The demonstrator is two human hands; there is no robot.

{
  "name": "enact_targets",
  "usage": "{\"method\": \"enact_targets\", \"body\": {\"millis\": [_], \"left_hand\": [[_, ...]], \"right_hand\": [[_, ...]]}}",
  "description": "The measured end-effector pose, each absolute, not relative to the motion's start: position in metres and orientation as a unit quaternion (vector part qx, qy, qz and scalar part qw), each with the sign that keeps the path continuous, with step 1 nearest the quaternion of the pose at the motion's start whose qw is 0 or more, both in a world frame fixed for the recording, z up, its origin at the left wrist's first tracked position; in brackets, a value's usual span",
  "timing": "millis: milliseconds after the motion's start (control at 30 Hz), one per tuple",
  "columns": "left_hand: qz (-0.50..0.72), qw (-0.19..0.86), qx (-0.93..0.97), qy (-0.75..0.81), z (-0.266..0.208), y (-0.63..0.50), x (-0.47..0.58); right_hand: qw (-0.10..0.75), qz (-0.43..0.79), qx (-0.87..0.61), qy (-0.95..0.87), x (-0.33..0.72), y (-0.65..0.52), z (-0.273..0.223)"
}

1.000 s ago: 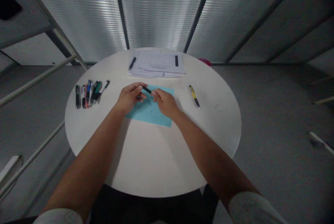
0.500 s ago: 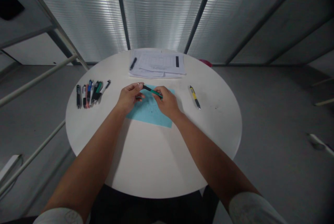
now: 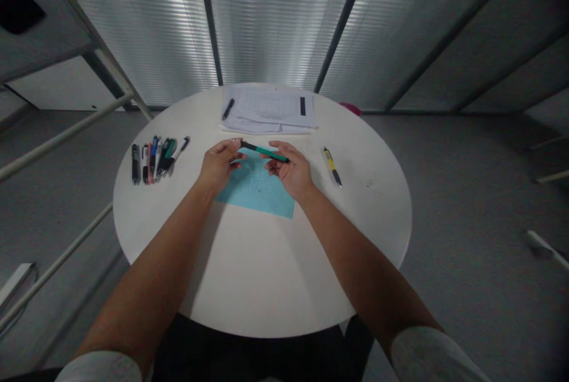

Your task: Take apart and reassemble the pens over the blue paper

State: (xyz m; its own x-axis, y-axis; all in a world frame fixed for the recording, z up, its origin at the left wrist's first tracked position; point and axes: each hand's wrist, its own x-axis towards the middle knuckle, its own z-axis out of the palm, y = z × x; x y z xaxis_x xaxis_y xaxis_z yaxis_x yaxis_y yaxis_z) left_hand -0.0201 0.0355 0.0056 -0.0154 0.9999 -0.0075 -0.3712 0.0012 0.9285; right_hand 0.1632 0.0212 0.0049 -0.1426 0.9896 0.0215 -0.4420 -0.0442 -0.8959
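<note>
I watch from afar as the right hand (image 3: 297, 173) loosens its fingers and sits further toward three o'clock than a second ago, baring the green barrel of the pen (image 3: 267, 152), no longer hidden in its grip.

Blue sheet (image 3: 255, 191) is matt paper, green-and-black pen (image 3: 272, 155) above it looks smooth plastic, yellow-and-black pen (image 3: 332, 166) right of it likewise, stack (image 3: 271, 110) beyond it matt white paper, tabletop (image 3: 253, 275) under it smooth (looks fairly matt).
</note>
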Motion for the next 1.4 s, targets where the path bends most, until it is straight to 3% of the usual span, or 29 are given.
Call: {"method": "enact_targets", "body": {"millis": [100, 333, 633, 833, 1200, 1400], "left_hand": [[0.593, 0.518, 0.436, 0.435, 0.003, 0.036, -0.019], [0.496, 0.377, 0.605, 0.496, -0.003, 0.034, -0.017], [0.355, 0.213, 0.759, 0.502, -0.013, 0.042, -0.039], [0.397, 0.286, 0.715, 0.498, -0.018, 0.046, -0.04], [0.374, 0.234, 0.74, 0.507, -0.019, 0.047, -0.039], [0.415, 0.285, 0.699, 0.507, -0.017, 0.045, -0.039]], "right_hand": [[0.567, 0.724, -0.276, -0.279, 0.171, 0.025, 0.009], [0.552, 0.791, -0.21, -0.159, 0.177, 0.026, 0.011], [0.599, 0.697, -0.29, -0.267, 0.186, 0.029, 0.012], [0.589, 0.624, -0.337, -0.388, 0.187, 0.024, 0.014], [0.595, 0.631, -0.331, -0.372, 0.19, 0.023, 0.017], [0.585, 0.621, -0.347, -0.389, 0.193, 0.024, 0.016]]}}
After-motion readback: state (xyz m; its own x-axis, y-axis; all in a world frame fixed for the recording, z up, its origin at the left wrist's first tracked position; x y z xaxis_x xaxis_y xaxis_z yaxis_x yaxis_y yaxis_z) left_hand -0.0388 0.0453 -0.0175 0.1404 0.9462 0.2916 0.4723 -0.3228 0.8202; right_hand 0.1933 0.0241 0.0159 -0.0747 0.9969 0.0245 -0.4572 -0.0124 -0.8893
